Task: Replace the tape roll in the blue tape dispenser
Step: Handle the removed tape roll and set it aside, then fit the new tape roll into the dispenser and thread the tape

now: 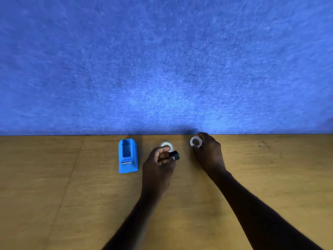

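Observation:
The blue tape dispenser [128, 156] stands on the wooden table with its roll bay empty. To its right, my left hand [158, 165] grips a small black spindle core [175, 155] between thumb and fingers. Just behind that hand a white tape roll [167, 145] lies flat on the table, partly hidden by my fingers. Further right, my right hand [209, 152] pinches a second white roll [195, 142], held on edge so its hole faces me.
The wooden table [72, 195] ends at a blue felt wall [162, 60] right behind the objects. Both forearms stretch in from the bottom edge.

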The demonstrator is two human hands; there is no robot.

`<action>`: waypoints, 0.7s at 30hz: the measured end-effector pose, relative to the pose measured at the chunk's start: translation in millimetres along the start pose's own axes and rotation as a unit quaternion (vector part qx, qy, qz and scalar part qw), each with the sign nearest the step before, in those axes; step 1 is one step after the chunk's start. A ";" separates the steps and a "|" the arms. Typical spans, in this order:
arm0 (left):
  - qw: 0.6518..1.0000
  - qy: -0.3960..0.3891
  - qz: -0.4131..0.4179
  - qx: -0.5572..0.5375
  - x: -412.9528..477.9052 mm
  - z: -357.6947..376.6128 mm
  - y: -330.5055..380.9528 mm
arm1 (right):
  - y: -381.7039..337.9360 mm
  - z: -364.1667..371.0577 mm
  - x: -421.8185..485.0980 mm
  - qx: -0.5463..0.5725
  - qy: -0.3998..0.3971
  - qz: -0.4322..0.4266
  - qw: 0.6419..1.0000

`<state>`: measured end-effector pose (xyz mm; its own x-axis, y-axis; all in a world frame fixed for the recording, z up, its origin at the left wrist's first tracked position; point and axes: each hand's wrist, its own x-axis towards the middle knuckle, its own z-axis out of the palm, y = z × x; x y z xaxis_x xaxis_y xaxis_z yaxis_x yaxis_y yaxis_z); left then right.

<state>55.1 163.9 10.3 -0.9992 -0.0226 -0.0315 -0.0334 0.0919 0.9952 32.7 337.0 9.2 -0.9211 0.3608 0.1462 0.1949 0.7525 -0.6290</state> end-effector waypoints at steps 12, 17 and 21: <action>0.999 0.017 -0.024 0.022 -0.9 -9.9 0.5 | -10.4 6.2 5.1 -0.051 -0.003 0.013 0.999; 0.999 0.016 -0.016 0.032 -3.7 -12.9 -0.9 | -35.3 13.1 -11.4 -0.020 -0.028 -0.084 0.996; 0.999 0.032 -0.019 0.039 -4.7 -16.5 -6.5 | -41.0 24.9 -5.5 -0.061 -0.148 -0.173 0.972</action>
<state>60.3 146.9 5.6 -0.9940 -0.0909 -0.0604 -0.0749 0.1663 0.9832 21.4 290.5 15.1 -0.9917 -0.0862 0.0950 -0.1217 0.8666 -0.4839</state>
